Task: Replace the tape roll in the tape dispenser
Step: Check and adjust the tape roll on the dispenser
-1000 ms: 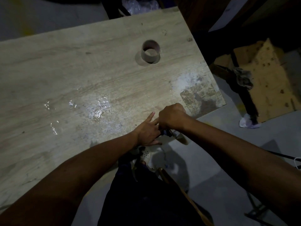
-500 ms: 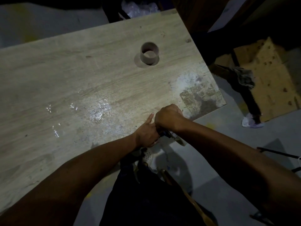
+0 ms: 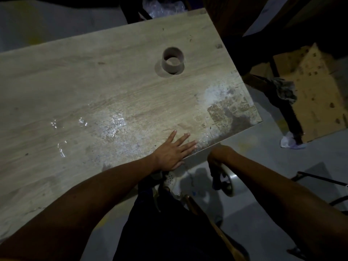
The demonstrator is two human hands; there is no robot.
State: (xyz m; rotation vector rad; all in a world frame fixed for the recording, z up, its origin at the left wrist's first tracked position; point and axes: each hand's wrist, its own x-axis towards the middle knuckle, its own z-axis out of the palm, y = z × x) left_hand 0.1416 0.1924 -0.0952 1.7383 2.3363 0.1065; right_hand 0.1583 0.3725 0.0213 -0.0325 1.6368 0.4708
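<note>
Left hand (image 3: 172, 152): flat on the table (image 3: 75, 81) near its front edge, fingers spread, holding nothing.
Right hand (image 3: 219, 157): below the table edge, closed round the dispenser (image 3: 216, 180).
Roll (image 3: 228, 182): seated in the dispenser, off the table.
Core (image 3: 172, 63): empty, upright, well apart at the far side.
Advice: keep the left palm pressing; pull the dispenser steadily; confirm that the tape feeds straight.

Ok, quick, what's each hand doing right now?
Left hand: open, flat on the table, holding nothing.
Right hand: closed on the tape dispenser, held off the table's near edge.
</note>
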